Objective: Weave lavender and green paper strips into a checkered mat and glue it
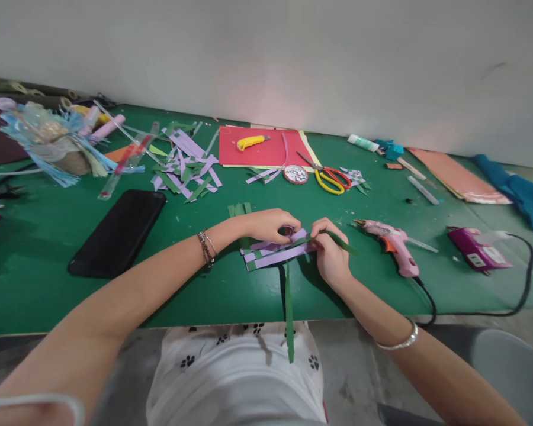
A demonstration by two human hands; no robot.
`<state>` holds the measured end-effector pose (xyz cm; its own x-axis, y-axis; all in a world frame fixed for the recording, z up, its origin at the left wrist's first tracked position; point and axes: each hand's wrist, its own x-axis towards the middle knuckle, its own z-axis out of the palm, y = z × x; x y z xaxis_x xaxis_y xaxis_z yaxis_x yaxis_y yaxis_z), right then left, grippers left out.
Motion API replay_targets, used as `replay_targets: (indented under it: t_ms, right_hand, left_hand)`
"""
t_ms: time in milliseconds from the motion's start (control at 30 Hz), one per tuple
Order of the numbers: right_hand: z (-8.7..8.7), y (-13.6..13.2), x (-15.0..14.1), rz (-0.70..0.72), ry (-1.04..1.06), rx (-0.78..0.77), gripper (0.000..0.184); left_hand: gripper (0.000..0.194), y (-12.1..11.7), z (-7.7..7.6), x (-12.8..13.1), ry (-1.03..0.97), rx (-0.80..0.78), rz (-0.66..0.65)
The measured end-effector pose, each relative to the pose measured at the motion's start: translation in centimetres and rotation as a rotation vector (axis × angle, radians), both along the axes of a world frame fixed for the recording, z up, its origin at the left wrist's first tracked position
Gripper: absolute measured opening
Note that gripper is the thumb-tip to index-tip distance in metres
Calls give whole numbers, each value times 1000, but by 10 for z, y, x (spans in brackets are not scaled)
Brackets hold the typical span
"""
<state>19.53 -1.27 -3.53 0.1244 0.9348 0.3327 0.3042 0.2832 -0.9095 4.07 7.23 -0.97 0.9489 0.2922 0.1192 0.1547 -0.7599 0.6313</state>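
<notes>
Purple and green paper strips woven together (pixel 278 256) lie at the middle of the table's near side. My left hand (pixel 270 225) rests on the weave from the left, its fingers closed on the purple strips. From the right, my right hand (pixel 331 254) pinches a green paper strip (pixel 344 242) at the weave's right end; its loose end sticks out past the fingers. Another green strip (pixel 288 313) hangs down over the table edge toward my lap. The fingertips partly hide where the strips cross.
A black phone (pixel 118 234) lies left of my hands; a pink glue gun (pixel 393 239) and purple power adapter (pixel 477 248) with a cord lie right. Behind are loose paper strips (pixel 189 163), red paper (pixel 262 155), a yellow cutter (pixel 251 142) and scissors (pixel 328 179).
</notes>
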Motion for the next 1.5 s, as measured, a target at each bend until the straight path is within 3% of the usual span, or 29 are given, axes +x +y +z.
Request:
replay_targets:
  t_ms: [167,433,700,1067,1300,1500]
  right_hand:
    - [-1,0,-1,-2,19,-30,11]
    - [1,0,-2,11,-9,-12,11]
    - [13,5,-13,54,-184,-8,12]
    - [22,31,-4,318,-301,-157,13]
    - [29,42,-5,326,-517,-157,10]
    - [32,51,-12,294,-658,-136,25]
  left_hand:
    - [11,-1,-3,-7,-76,-178,76]
    - [7,-3,-4,-16,-103,-257,141]
    - [12,-2,0,-24,-159,-196,150]
    - [16,-6,-1,-35,-202,-173,288]
    - [14,-8,-5,-33,-192,-202,323]
    - [11,-9,-6,-34,-179,-198,315]
